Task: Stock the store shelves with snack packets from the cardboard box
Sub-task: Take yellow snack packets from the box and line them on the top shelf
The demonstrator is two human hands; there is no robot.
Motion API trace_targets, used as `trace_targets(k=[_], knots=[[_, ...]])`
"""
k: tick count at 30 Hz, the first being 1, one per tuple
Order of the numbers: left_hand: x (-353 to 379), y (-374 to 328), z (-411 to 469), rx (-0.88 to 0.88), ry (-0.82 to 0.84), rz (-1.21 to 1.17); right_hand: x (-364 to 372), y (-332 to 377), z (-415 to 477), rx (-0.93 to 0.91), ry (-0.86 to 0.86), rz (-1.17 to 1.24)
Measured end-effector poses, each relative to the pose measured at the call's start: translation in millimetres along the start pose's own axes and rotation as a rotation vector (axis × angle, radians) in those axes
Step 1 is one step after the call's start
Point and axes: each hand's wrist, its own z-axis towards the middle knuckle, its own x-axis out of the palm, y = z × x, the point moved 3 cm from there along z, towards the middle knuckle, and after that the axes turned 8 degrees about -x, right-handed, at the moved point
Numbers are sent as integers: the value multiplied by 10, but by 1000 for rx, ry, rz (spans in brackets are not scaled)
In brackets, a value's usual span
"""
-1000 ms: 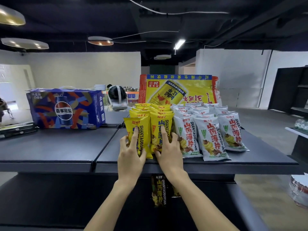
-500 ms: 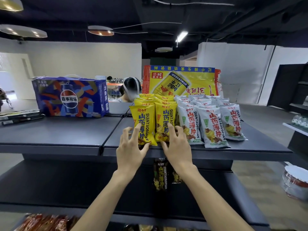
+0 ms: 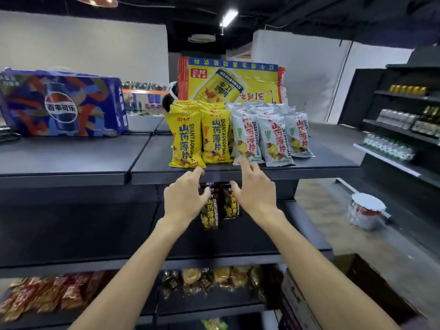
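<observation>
Both hands hover apart at the top shelf's (image 3: 152, 160) front edge: left hand (image 3: 185, 197) and right hand (image 3: 258, 190), fingers loose and spread. Yellow snack packets (image 3: 187, 141) stand in rows just above. Dark packets (image 3: 210, 211) between the hands are partly hidden, and the cardboard box (image 3: 371, 290) — lower right — is cut off.

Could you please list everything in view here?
Yellow snack packets: two rows, yellow, top shelf.
White snack packets: three rows, white, beside them.
Dark snack packets: two, black, middle shelf.
Pepsi carton: one, blue, top shelf left.
Drink carton: one, yellow, behind the packets.
Bagged snacks: many, red and brown, lower shelf.
Cardboard box: one, brown, bottom right.
Tin: one, silver, low right.
Left hand: one, open, below the top shelf edge.
Right hand: one, open, index finger raised.
</observation>
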Motion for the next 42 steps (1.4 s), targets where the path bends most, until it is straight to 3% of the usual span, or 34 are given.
trace_targets(k=[12,20,26,31,42], knots=[[175,-614,-313,96,112,49,-291,-569,-401,100,-5,-3],[968,-1563,-803,160,279,67,-196,-1682,-1004,129,45,57],[2001,-1891,-1985,44,537,62,350,-2805,-2263,312,316,81],[2640,-2113,-2676,28,738,105,773,-3319,-3116,456,515,137],[3741,-2334,-2713,-46,924,69,1444,-3912,-3179,527,693,79]])
